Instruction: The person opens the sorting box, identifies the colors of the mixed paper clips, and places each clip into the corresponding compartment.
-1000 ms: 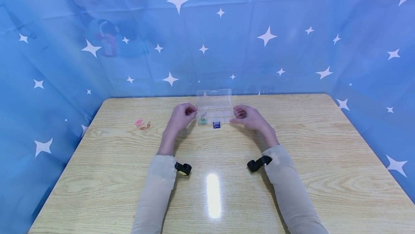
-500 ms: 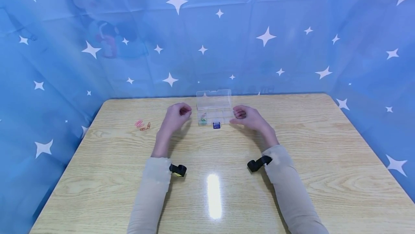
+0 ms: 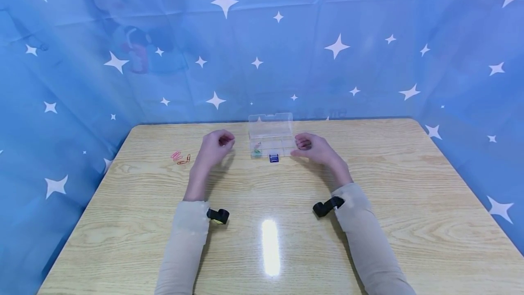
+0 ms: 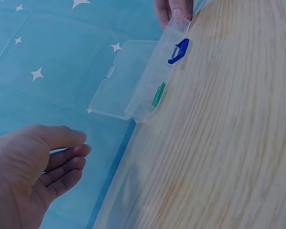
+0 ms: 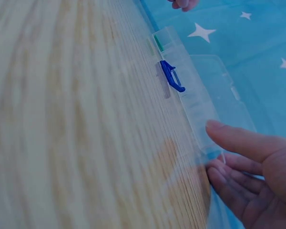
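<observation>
Clear plastic: one compartment box [image 3: 272, 141], lid raised and leaning back, standing at the far middle of the desk [image 3: 368, 222]. Blue latch [image 3: 273, 157] on its near front edge. Contents visible: green paper clip [image 3: 256, 152] in the left compartment, with a reddish one just behind it; other compartments too small to tell.

Right hand [image 3: 313, 148]: at the box's right end, thumb and fingertips touching its wall, fingers lightly bent; steadying contact rather than a firm clasp.

Left hand [image 3: 214, 146]: holds nothing, fingers loosely curled and relaxed. Change noted: a second ago it was at the box's left end; it has since drawn away leftward and now hovers between the box and the loose clips. Judged meaning: one clip has likely been deposited and the hand is heading for the next.

Loose stock: small cluster of pink and orange paper clips [image 3: 179, 157] on the desk, left of the left hand, well apart from the box.

Surroundings: blue star-printed cloth [image 3: 335, 45] behind and to both sides; a black wrist camera [image 3: 218, 215] on each sleeve. Nothing lies between the left hand and the clips.
</observation>
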Action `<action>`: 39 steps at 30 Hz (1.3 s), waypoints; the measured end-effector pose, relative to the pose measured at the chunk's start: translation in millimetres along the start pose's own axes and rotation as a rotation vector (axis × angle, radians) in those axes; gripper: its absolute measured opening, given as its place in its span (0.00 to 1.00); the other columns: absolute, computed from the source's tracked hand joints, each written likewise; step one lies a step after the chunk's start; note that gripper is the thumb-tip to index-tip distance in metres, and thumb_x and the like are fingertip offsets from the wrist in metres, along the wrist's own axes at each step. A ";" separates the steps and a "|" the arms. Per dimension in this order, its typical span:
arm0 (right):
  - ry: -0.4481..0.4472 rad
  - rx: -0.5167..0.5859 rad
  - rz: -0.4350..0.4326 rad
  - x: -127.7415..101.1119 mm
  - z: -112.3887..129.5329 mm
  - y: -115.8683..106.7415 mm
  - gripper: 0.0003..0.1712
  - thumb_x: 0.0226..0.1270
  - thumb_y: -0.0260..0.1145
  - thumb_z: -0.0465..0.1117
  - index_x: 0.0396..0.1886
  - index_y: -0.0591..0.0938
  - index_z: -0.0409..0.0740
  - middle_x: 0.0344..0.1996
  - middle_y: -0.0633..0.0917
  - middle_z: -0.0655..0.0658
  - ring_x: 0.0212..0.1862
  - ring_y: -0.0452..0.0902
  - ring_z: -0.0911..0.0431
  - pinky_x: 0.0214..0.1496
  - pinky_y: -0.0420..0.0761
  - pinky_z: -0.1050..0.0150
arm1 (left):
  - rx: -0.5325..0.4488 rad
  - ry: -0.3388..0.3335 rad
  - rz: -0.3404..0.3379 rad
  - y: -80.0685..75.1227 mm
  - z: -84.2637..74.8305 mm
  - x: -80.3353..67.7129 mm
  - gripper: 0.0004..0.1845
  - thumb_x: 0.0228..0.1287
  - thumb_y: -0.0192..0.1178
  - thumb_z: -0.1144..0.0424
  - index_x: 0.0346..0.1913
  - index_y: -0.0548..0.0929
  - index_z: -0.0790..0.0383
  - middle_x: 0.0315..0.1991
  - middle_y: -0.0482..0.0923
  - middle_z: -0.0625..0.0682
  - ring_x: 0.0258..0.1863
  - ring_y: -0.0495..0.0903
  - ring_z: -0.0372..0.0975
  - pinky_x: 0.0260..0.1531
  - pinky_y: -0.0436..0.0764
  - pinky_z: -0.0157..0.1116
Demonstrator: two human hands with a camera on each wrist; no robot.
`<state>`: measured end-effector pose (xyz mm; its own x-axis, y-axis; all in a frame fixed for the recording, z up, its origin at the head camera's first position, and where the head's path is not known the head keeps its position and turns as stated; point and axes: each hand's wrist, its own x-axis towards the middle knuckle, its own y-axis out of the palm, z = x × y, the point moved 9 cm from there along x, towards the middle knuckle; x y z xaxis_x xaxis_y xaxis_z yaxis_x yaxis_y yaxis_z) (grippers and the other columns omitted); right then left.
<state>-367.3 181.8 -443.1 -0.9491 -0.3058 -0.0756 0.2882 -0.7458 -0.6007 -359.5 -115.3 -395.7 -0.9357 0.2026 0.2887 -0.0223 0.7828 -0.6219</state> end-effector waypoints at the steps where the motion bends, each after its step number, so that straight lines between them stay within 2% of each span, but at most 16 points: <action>1: 0.002 0.000 -0.001 0.0 -0.1 0.1 0.36 0.67 0.73 0.44 0.69 0.71 0.34 0.55 0.79 0.35 0.58 0.75 0.44 0.63 0.74 0.50 | 0.002 -0.001 -0.003 -1.5 0.2 -0.5 0.07 0.68 0.62 0.69 0.44 0.86 0.70 0.39 0.84 0.59 0.39 0.81 0.47 0.43 0.81 0.43; 20: -0.016 0.003 -0.008 0.3 -1.2 -1.2 0.38 0.65 0.75 0.46 0.69 0.72 0.35 0.54 0.80 0.37 0.57 0.76 0.45 0.63 0.75 0.50 | 0.013 -0.002 -0.038 -28.7 5.8 -12.0 0.07 0.68 0.63 0.71 0.45 0.85 0.71 0.39 0.84 0.61 0.39 0.81 0.49 0.43 0.80 0.44; 31: -0.016 0.010 0.000 -0.9 2.9 0.4 0.38 0.64 0.75 0.45 0.68 0.72 0.34 0.54 0.80 0.37 0.57 0.77 0.45 0.63 0.75 0.50 | 0.035 -0.007 -0.062 -44.3 21.0 -25.0 0.07 0.68 0.63 0.69 0.44 0.86 0.70 0.37 0.84 0.60 0.37 0.81 0.49 0.42 0.79 0.44; 39: -0.015 0.007 0.006 0.0 0.4 0.7 0.39 0.65 0.75 0.47 0.69 0.71 0.35 0.55 0.80 0.37 0.58 0.76 0.44 0.64 0.75 0.50 | 0.049 -0.062 -0.048 -57.5 35.2 -33.4 0.10 0.70 0.62 0.68 0.47 0.84 0.72 0.39 0.84 0.61 0.39 0.81 0.50 0.43 0.79 0.45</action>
<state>-367.1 181.1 -443.2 -0.9453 -0.3191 -0.0676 0.2950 -0.7479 -0.5947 -339.3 -187.8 -395.2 -0.9530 0.1276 0.2748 -0.0838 0.7606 -0.6438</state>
